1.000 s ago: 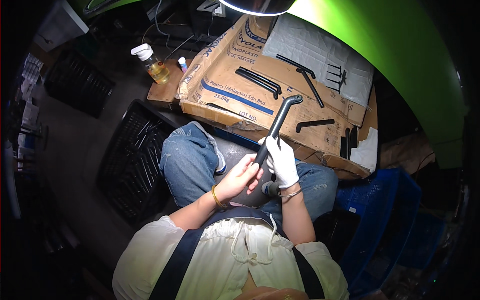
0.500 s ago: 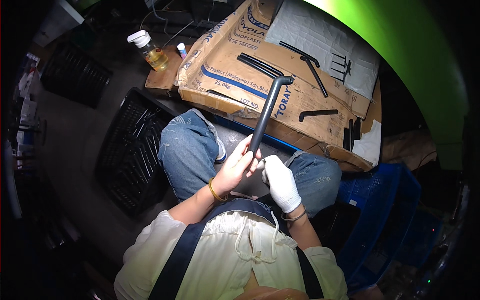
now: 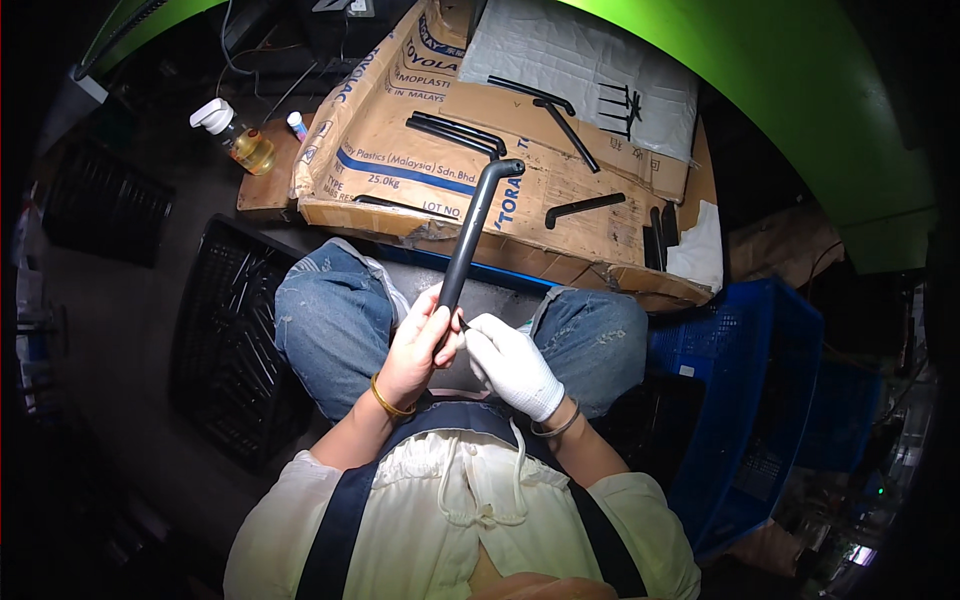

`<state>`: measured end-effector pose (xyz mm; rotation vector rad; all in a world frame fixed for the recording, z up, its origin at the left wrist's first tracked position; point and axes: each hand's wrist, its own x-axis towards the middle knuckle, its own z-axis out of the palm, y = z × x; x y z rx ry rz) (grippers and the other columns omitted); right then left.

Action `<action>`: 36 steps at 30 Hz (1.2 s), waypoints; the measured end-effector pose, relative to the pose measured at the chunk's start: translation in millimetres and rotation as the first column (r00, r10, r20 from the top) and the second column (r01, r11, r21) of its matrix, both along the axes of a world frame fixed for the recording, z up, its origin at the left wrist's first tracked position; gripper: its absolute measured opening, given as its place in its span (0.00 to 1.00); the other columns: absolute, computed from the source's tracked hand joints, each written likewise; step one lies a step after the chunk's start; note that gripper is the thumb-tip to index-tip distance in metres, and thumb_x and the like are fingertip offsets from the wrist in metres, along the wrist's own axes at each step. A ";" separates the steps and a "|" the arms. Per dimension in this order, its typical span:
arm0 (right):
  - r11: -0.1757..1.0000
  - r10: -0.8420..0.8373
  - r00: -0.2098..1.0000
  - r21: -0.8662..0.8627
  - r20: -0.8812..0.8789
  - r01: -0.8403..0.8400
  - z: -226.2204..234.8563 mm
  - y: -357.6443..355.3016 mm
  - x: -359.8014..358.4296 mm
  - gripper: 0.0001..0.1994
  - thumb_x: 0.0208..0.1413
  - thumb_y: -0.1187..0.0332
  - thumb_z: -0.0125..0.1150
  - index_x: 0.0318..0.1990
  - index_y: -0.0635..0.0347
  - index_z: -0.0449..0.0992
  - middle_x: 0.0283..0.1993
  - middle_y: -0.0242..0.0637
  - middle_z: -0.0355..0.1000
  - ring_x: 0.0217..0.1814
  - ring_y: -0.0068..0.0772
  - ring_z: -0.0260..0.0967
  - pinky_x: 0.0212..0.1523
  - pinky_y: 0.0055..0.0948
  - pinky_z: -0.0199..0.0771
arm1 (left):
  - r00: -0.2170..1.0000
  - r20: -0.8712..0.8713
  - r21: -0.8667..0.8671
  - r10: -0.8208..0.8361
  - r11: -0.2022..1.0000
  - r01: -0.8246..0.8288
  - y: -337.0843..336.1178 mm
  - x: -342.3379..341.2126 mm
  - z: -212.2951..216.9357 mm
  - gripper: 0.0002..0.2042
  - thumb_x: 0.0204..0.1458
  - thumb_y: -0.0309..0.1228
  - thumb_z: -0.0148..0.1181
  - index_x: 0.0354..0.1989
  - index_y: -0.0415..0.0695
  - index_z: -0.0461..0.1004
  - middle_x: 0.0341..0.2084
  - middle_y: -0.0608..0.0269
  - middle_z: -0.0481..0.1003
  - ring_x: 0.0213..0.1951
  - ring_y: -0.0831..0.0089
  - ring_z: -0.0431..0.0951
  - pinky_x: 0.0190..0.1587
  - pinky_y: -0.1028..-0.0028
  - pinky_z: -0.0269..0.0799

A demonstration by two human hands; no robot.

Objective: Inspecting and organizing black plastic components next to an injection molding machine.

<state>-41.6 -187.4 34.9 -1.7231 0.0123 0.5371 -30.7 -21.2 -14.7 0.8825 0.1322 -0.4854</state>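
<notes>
My bare left hand (image 3: 420,345) is closed round the lower end of a long black tube with a bent head (image 3: 466,245). The tube slants up and away from me, its bent end over the cardboard. Beside it, my right hand (image 3: 512,368), in a white knitted glove, has its fingers pinched close to the tube's lower end. A small dark tip shows at those fingertips, too small to name. On the flattened cardboard box (image 3: 400,205) ahead lie several similar black bent tubes, among them a short one (image 3: 585,209) and a longer one (image 3: 567,135).
Left of my knees stands a black crate (image 3: 205,300) holding several dark tubes. A bottle of yellow liquid (image 3: 250,152) sits on a small wooden surface at far left. Blue plastic crates (image 3: 735,400) are at my right. A green machine part (image 3: 800,110) arches over the far right.
The whole view has shifted, so the cardboard and crates appear further left and slightly lower. Both hands stay together at the tube's lower end, with the same hold on the tube.
</notes>
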 end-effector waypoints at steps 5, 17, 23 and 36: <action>0.996 -0.019 0.986 0.085 -0.165 0.033 8.8 0.1 0.2 0.11 0.67 0.62 0.47 0.37 0.57 0.71 0.17 0.26 0.63 0.13 0.16 0.57 0.16 0.19 0.59 | 0.984 0.158 0.039 -0.076 0.997 0.071 -1.3 -2.5 -2.3 0.26 0.65 0.31 0.45 0.70 0.43 0.48 0.40 0.66 0.65 0.25 0.85 0.62 0.27 0.84 0.59; 0.993 0.104 0.989 -0.074 0.107 -0.096 11.2 -3.5 4.0 0.10 0.65 0.67 0.48 0.39 0.62 0.74 0.27 0.42 0.75 0.29 0.39 0.76 0.31 0.33 0.72 | 0.956 0.248 0.106 -0.156 0.985 0.133 5.9 -6.6 -0.4 0.29 0.64 0.30 0.44 0.72 0.42 0.42 0.43 0.64 0.64 0.27 0.83 0.63 0.31 0.83 0.61; 0.975 0.172 0.979 -0.164 0.113 -0.153 6.0 -7.5 4.8 0.09 0.64 0.67 0.48 0.39 0.62 0.73 0.32 0.48 0.75 0.33 0.49 0.75 0.33 0.37 0.72 | 0.950 0.257 0.108 -0.176 0.982 0.153 7.1 -7.9 -5.2 0.30 0.64 0.31 0.45 0.72 0.42 0.42 0.43 0.64 0.64 0.27 0.83 0.63 0.30 0.83 0.61; 0.972 0.220 0.975 -0.102 0.046 -0.214 7.4 -14.6 4.8 0.10 0.64 0.68 0.48 0.41 0.63 0.75 0.35 0.44 0.75 0.35 0.43 0.76 0.36 0.33 0.73 | 0.940 0.274 0.151 -0.204 0.974 0.167 5.5 -9.9 -1.7 0.29 0.65 0.30 0.43 0.72 0.42 0.42 0.42 0.65 0.64 0.27 0.84 0.61 0.30 0.83 0.61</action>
